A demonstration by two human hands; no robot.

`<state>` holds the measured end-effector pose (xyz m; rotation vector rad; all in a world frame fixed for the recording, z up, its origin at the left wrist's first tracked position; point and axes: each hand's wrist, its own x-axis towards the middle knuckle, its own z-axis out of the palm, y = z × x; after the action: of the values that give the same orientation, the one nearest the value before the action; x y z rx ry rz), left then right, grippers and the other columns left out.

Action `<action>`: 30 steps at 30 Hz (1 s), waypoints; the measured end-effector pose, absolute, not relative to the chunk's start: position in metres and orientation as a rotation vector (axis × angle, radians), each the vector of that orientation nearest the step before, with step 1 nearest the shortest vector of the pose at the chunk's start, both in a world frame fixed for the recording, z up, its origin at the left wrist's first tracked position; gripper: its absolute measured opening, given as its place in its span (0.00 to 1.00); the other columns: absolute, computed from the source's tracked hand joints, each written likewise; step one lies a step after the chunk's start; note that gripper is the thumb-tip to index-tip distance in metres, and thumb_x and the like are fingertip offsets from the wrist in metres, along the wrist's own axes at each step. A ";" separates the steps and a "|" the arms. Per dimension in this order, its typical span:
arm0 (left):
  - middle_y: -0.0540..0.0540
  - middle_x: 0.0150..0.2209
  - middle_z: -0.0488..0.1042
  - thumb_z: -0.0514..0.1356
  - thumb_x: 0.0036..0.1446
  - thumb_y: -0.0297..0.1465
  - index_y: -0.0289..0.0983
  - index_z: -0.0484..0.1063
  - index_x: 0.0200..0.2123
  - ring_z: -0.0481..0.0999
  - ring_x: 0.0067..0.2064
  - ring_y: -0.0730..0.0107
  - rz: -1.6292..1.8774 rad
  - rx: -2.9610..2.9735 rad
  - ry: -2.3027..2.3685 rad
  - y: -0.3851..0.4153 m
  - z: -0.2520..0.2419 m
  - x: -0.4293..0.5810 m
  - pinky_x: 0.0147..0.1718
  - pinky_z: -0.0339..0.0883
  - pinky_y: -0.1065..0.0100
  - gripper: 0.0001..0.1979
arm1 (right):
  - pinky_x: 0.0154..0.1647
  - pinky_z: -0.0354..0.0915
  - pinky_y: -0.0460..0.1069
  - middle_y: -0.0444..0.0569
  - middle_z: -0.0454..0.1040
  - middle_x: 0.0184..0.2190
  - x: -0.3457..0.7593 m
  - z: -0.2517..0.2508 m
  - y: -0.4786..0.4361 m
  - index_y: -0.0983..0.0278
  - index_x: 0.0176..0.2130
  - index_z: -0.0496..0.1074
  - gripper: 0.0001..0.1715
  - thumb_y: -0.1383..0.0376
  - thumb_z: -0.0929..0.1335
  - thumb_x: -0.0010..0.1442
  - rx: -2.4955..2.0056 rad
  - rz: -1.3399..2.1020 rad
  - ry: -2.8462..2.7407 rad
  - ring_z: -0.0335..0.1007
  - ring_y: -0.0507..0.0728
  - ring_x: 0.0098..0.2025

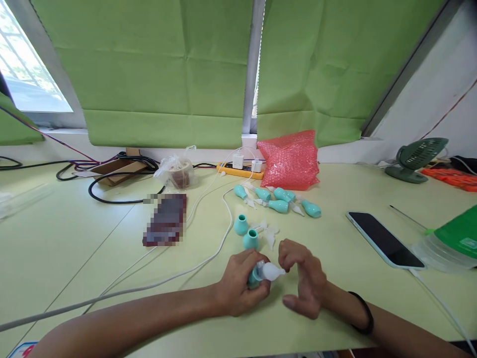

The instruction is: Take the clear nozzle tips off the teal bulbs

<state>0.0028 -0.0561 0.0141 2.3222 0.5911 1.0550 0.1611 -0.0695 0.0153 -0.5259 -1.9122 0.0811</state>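
My left hand [242, 284] is wrapped round a teal bulb syringe [254, 277] whose frosted white tip [271, 271] points right. Just beyond that tip, my right hand [305, 281] has its fingers curled but apart, with nothing visible in them. Behind my left hand stand two loose teal bulbs [251, 239] with their round openings facing up. Loose translucent tips [271, 234] lie beside them. Farther back is a pile of several teal bulb syringes [278, 206] with clear tips fitted, lying on their sides.
White cables [208, 259] cross the table [122, 318] on the left, near a dark red phone [166, 221]. A pink bubble-wrap bag [288, 160] and a yellow power strip [238, 170] are at the back. On the right are another phone [383, 239], a fan [417, 156] and a green-labelled pouch [456, 236].
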 end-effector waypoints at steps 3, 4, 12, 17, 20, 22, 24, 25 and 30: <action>0.46 0.28 0.70 0.51 0.50 0.31 0.35 0.60 0.39 0.69 0.27 0.68 0.833 2.450 0.677 -0.057 0.013 0.004 0.26 0.61 0.69 0.12 | 0.19 0.49 0.47 0.41 0.53 0.17 0.169 0.014 -0.066 0.62 0.25 0.55 0.13 0.55 0.60 0.49 -0.621 0.103 -1.964 0.51 0.50 0.18; 0.45 0.30 0.71 0.50 0.52 0.33 0.35 0.59 0.41 0.70 0.28 0.67 0.786 2.476 0.679 -0.057 0.013 0.004 0.27 0.61 0.69 0.13 | 0.19 0.49 0.47 0.41 0.53 0.16 0.171 0.014 -0.066 0.62 0.23 0.54 0.13 0.56 0.58 0.52 -0.658 0.121 -2.016 0.50 0.50 0.18; 0.46 0.30 0.73 0.50 0.54 0.36 0.36 0.59 0.41 0.72 0.28 0.68 0.811 2.508 0.672 -0.058 0.012 0.004 0.26 0.61 0.71 0.13 | 0.15 0.47 0.45 0.39 0.45 0.08 0.163 0.017 -0.061 0.62 0.14 0.46 0.28 0.52 0.49 0.58 -1.144 1.028 -1.687 0.41 0.47 0.12; 0.45 0.26 0.70 0.46 0.54 0.35 0.33 0.59 0.42 0.69 0.27 0.66 0.906 2.604 0.499 -0.058 0.013 0.000 0.27 0.61 0.68 0.15 | 0.13 0.43 0.44 0.36 0.42 0.08 0.184 0.019 -0.029 0.62 0.15 0.47 0.28 0.48 0.49 0.56 -1.261 1.046 -1.378 0.37 0.46 0.12; 0.43 0.25 0.68 0.44 0.53 0.30 0.32 0.63 0.37 0.67 0.27 0.66 0.955 2.591 0.473 -0.057 0.015 0.000 0.27 0.60 0.68 0.12 | 0.17 0.47 0.44 0.38 0.51 0.12 0.201 0.012 -0.015 0.64 0.18 0.54 0.23 0.50 0.58 0.53 -1.436 0.538 -1.548 0.47 0.48 0.15; 0.43 0.25 0.68 0.46 0.53 0.29 0.33 0.64 0.34 0.66 0.27 0.67 0.951 2.597 0.504 -0.056 0.014 0.002 0.26 0.60 0.68 0.10 | 0.20 0.50 0.44 0.39 0.55 0.14 0.207 0.006 -0.009 0.64 0.24 0.61 0.16 0.53 0.61 0.51 -1.531 0.301 -1.668 0.51 0.49 0.18; 0.44 0.26 0.68 0.48 0.53 0.31 0.34 0.64 0.35 0.65 0.29 0.67 0.970 2.572 0.577 -0.055 0.013 0.004 0.28 0.60 0.67 0.09 | 0.21 0.52 0.44 0.39 0.57 0.15 0.210 0.000 -0.004 0.63 0.30 0.64 0.12 0.57 0.62 0.51 -1.595 0.213 -1.742 0.54 0.50 0.19; 0.44 0.27 0.67 0.49 0.53 0.32 0.35 0.64 0.35 0.66 0.30 0.66 0.987 2.542 0.621 -0.055 0.012 0.005 0.29 0.61 0.67 0.09 | 0.21 0.53 0.44 0.39 0.59 0.15 0.210 -0.002 -0.002 0.63 0.31 0.65 0.11 0.58 0.63 0.50 -1.606 0.215 -1.769 0.55 0.50 0.19; 0.45 0.32 0.65 0.55 0.50 0.32 0.37 0.64 0.38 0.66 0.35 0.67 1.053 2.307 0.796 -0.052 0.010 0.008 0.33 0.62 0.67 0.11 | 0.20 0.56 0.45 0.43 0.64 0.17 0.206 -0.001 -0.006 0.64 0.26 0.67 0.11 0.61 0.61 0.52 -1.481 0.171 -1.728 0.56 0.49 0.18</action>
<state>0.0082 -0.0517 0.0101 2.3067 0.7963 1.0533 0.2058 -0.0056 -0.0013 -1.4808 -1.7285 0.1714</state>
